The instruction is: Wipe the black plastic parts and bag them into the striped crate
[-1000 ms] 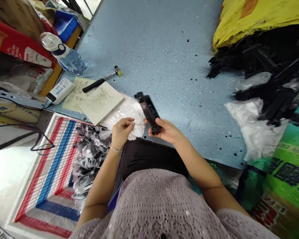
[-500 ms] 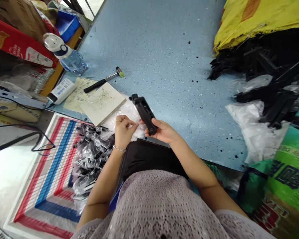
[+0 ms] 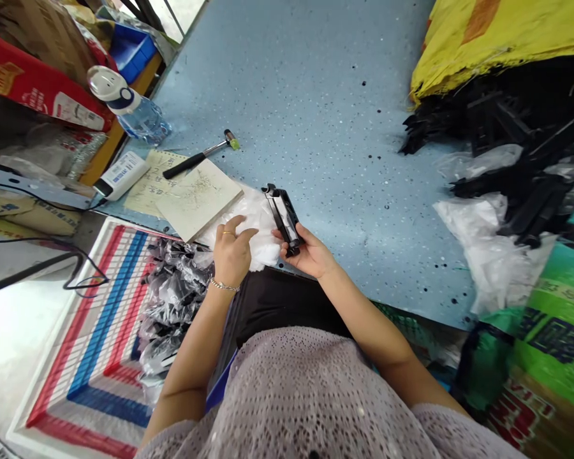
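Note:
My right hand (image 3: 313, 254) grips the lower end of a long black plastic part (image 3: 282, 220), its thumb on the near side. The part is tilted, its far end pointing away from me, and a pale, shiny strip shows along its face. To the left, my left hand (image 3: 232, 255) is raised with thumb and fingers apart and nothing visible in it. Beneath and beyond that hand lies a pile of thin white plastic bags (image 3: 261, 213) at the table's near edge.
A pale board (image 3: 198, 201), a small mallet (image 3: 196, 156), a note sheet (image 3: 141, 197), a white box-shaped device (image 3: 122, 175) and a water bottle (image 3: 138, 111) are left. Below stands a striped basket (image 3: 83, 325) holding bagged black parts (image 3: 176, 306). A yellow sack (image 3: 497, 38) spills black parts at right.
My left hand has spread its fingers and drawn slightly left, away from the black part. In my right hand the part has turned, so a pale strip now shows on it.

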A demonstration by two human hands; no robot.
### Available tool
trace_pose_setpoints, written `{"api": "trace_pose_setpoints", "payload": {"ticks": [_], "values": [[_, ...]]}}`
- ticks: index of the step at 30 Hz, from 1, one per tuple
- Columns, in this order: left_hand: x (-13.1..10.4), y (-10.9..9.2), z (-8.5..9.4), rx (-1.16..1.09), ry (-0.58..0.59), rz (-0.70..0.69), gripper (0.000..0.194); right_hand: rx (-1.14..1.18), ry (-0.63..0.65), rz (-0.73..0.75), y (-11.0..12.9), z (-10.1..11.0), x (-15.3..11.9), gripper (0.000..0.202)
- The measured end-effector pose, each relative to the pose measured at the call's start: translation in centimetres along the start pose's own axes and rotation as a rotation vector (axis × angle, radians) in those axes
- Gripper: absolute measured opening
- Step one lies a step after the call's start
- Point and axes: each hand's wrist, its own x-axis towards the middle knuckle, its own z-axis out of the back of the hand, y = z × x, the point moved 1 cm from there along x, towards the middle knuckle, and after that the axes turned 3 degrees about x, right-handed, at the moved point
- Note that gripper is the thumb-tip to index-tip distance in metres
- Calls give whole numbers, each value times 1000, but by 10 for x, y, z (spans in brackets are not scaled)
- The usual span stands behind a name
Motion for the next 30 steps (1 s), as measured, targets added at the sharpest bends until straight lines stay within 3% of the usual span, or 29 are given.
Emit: {"api": "trace_pose_setpoints", "payload": {"ticks": [3,5,9,13,17,19,21,23,25,27,30], "values": [[5,-1,-2,-18,24,36,51,-86,-60,153,-3,3,-13,36],[9,1,1,-93,54,78,56,-264,-25,298,1,5,-32,35],[15,4,12,-200,226,26,66,-821,158,246,14,9,-66,42],[7,1,19,-79,313,-129,78,-1203,-56,308,19,7,-64,74],[-8,-4,19,56,232,-210,88,-1060,27,243,10,3,-47,92],[-12,-3,18,103,151,-166,89,-954,72,185,5,3,-43,90],[-15,-3,17,129,98,-114,87,-972,37,193,2,4,-43,89],[-21,-6,14,124,114,-129,83,-1046,-30,250,0,4,-43,92],[-29,-15,7,68,200,-244,77,-1010,-84,292,-1,2,-40,93],[-38,-26,0,-17,269,-355,71,-796,-115,278,-4,-1,-35,80],[-44,-40,-7,-118,277,-418,70,-481,-124,182,-11,-6,-30,45]]}}
